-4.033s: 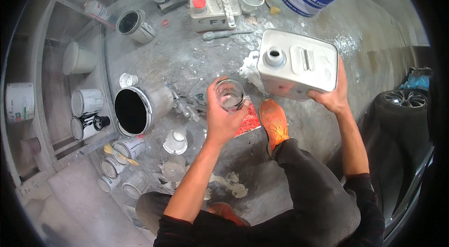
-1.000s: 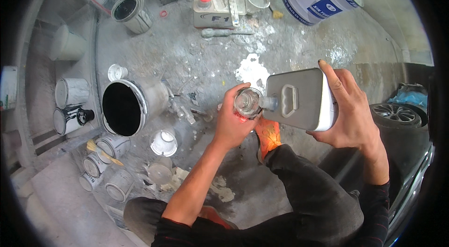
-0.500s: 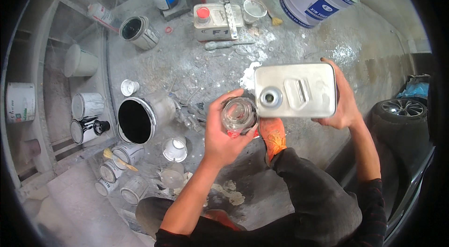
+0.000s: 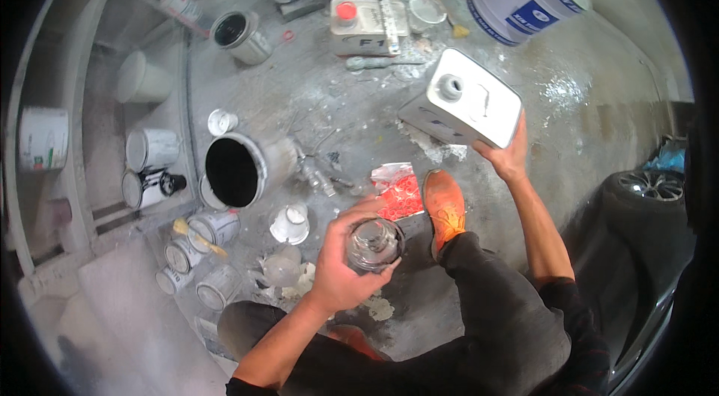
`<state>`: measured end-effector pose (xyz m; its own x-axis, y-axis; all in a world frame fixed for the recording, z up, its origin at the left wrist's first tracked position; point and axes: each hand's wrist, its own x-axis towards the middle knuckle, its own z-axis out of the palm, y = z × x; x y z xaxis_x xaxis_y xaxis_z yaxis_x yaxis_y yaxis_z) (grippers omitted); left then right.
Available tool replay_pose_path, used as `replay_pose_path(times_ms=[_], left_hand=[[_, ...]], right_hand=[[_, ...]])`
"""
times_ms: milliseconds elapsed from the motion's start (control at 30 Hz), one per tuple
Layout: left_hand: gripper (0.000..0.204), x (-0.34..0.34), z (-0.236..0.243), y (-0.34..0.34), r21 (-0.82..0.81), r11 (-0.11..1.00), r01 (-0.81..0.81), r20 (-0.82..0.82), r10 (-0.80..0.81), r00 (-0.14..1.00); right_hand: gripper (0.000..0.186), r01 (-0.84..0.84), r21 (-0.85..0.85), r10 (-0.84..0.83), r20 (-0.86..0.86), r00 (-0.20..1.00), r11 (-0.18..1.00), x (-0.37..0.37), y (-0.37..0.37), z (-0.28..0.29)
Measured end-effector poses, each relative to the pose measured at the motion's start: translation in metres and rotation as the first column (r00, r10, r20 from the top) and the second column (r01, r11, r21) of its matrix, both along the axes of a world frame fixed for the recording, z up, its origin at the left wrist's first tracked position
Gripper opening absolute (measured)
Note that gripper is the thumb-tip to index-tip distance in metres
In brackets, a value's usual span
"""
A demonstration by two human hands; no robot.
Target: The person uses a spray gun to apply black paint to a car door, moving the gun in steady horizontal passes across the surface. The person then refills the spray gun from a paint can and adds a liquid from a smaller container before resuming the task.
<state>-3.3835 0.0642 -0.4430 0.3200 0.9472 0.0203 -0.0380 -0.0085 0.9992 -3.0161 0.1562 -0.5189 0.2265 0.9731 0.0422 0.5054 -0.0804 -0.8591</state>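
Observation:
My left hand (image 4: 338, 265) is wrapped round a clear, round, see-through cup (image 4: 376, 245), held low over the floor near my knees. Some clear liquid seems to lie in it, though I cannot tell how much. Farther forward and to the right, my right hand (image 4: 511, 155) grips a rectangular metal can (image 4: 490, 107) by its near right corner. The can is tilted, and its round spout (image 4: 451, 86) has no cap on. Cup and can are apart. Under them lies a red and white patterned sheet (image 4: 398, 194), beside my orange shoe (image 4: 446, 209).
A red-capped can (image 4: 352, 38), a screwdriver (image 4: 367, 63) and a large white bucket (image 4: 524, 2) stand or lie at the back. Left are a black-mouthed bucket (image 4: 278, 160), a metal spray gun (image 4: 318, 175), several paint cans and a brush (image 4: 201, 237). A car wheel (image 4: 648, 186) is at right.
My right hand has carried the can forward and away from the cup, tilting it. The cup has come down nearer to me, uncovering the red sheet. The view has shifted slightly.

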Motion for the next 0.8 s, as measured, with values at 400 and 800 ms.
replay_pose_path(times_ms=[400,800], left_hand=[[0.077,-0.034,0.018,-0.057,-0.044,0.996,0.074,0.028,-0.073,0.997],[0.076,-0.068,0.035,-0.085,-0.002,1.0,0.021,0.003,-0.021,1.0]], right_hand=[[0.019,-0.484,0.116,0.421,0.348,0.838,0.867,-0.05,-0.105,-0.018],[0.046,-0.856,-0.393,0.254,0.913,-0.319,0.337,-0.283,-0.058,-0.088]])
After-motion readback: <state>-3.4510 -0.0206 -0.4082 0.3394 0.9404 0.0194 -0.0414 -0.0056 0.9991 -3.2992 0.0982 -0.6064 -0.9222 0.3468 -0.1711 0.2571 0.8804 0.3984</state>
